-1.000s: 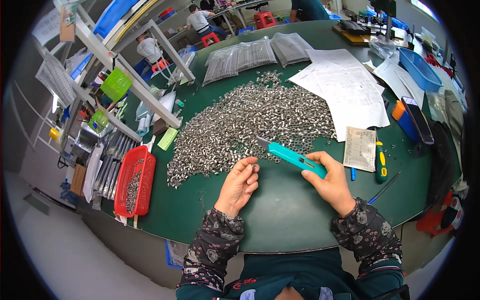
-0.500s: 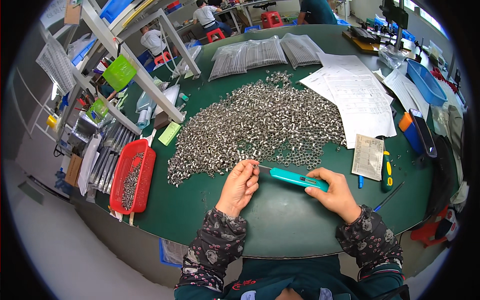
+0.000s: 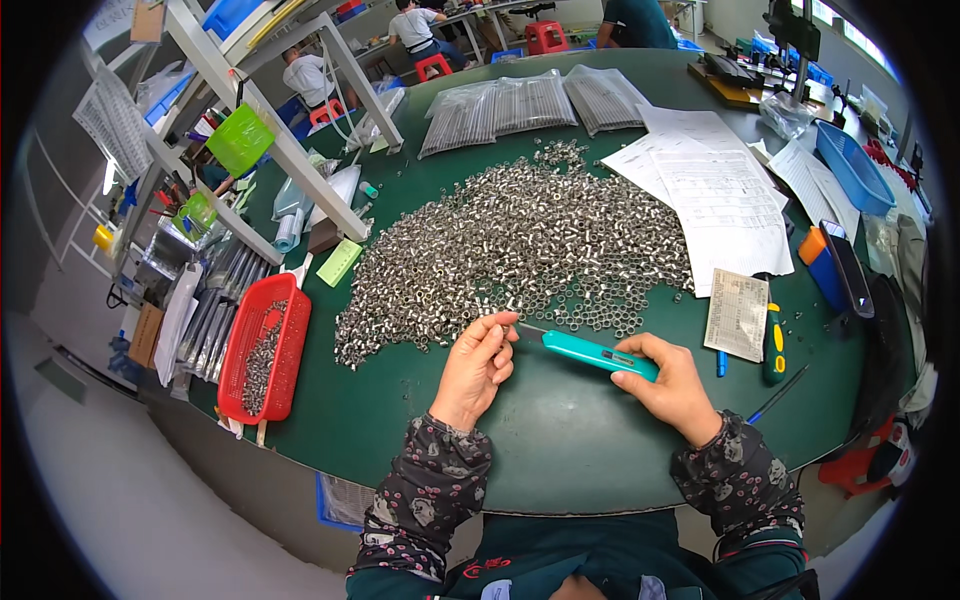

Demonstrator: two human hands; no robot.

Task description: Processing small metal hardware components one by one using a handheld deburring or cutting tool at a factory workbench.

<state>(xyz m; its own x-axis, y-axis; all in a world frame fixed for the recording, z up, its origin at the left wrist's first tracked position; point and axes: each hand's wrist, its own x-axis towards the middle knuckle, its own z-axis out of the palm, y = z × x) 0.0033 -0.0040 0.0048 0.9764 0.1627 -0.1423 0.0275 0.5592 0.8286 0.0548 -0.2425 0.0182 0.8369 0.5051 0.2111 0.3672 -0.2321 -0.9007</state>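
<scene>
My right hand (image 3: 672,385) is closed around a teal utility knife (image 3: 590,352), its thin blade (image 3: 531,328) pointing left. Thumb and forefinger of my left hand (image 3: 475,370) pinch a small metal ring, mostly covered by the fingertips. The blade tip lies right at those fingertips; whether it touches the ring I cannot tell. Just beyond both hands spreads a wide heap of small shiny metal rings (image 3: 520,235) on the green tabletop (image 3: 570,460).
A red plastic basket (image 3: 290,350) with more metal pieces stands at left. Papers (image 3: 715,205), a card (image 3: 737,315), a yellow-green-handled tool (image 3: 774,345) and a phone (image 3: 846,265) lie right. Bagged rods (image 3: 530,108) lie behind the heap; a shelf frame (image 3: 300,175) rises at left.
The left fingertips have shifted slightly up, and the ring that showed between them is now mostly hidden. The knife stays in my right hand, nearly in place.
</scene>
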